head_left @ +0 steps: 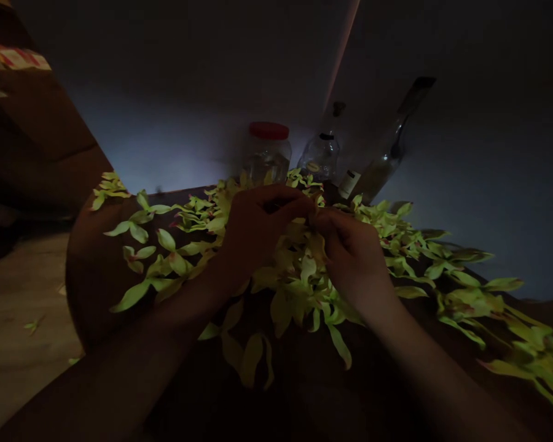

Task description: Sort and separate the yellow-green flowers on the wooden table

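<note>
Both my hands meet above a heap of yellow-green flowers [299,294] with long, pointed petals and some pinkish centres. My left hand [262,227] comes in from the lower left, with thumb and index finger pinched together. Against those fingertips lies my right hand [350,248], its fingers curled closed. A yellow-green flower [317,247] shows between and just below the fingers; most of it is hidden by the hands and the dim light.
Loose blossoms cover much of the dark round table [85,270]. Against the wall stand a red-lidded glass jar [268,153], a stoppered glass decanter [320,156] and a tall bottle [380,175]. A cardboard box [41,123] is at left, above a wooden floor [27,307].
</note>
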Tool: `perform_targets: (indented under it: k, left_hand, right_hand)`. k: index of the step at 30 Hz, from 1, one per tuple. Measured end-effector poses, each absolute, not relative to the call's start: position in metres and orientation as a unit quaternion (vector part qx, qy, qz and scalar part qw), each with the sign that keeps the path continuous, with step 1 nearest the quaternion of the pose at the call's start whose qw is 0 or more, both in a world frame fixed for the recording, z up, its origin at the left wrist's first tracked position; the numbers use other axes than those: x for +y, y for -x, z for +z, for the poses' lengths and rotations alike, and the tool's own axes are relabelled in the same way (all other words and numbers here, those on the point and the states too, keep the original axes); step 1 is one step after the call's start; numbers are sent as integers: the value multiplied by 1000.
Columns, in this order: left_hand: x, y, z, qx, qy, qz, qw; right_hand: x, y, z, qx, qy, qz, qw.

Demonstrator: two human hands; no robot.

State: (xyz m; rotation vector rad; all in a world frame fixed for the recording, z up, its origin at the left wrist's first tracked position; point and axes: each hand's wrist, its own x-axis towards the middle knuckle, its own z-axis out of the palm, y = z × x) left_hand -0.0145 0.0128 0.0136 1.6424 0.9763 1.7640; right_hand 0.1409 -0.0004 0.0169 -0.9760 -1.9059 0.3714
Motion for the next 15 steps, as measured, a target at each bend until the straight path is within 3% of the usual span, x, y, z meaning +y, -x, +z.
perform_targets:
  k: [5,11,15]
  left_hand:
    - [13,11,11,362,-630,645,239]
    - [12,18,8,402,-682,608,60]
    - [12,21,6,408,-697,589,-11]
  right_hand:
    - [3,-149,15,-759,417,169,470]
    - [39,-168,10,-683,498,276,458]
    - [111,-162,40,-652,545,287,441]
